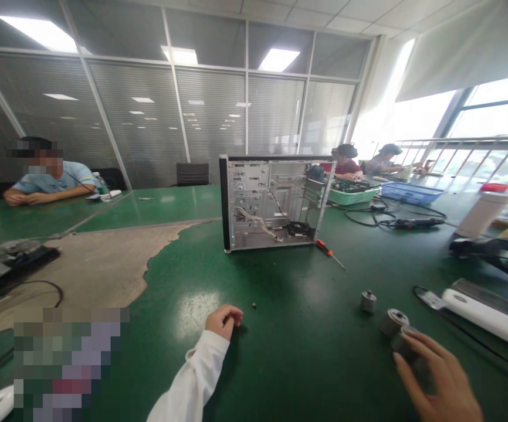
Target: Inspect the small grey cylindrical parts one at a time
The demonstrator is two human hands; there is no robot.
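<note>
My right hand [441, 372], at the lower right, has its thumb and fingers around a grey metal cylinder [403, 343] that looks like a small motor; the fingers hide part of it. Just behind it a second small motor [395, 322] stands on the table. A smaller one with a short shaft [368, 302] is upright a little farther to the left. In a white sleeve, my left hand [223, 321] rests on the green table with loosely curled fingers, and nothing shows in them. Close to its fingertips lies a tiny round metal part [254, 305].
An open computer case [275, 202] stands mid-table, with an orange screwdriver [329, 254] at its corner. Baskets, green [353, 197] and blue [412, 192], sit behind. At right are a white cylindrical device [487, 316], cables and a bottle [483, 211]. Several people sit around.
</note>
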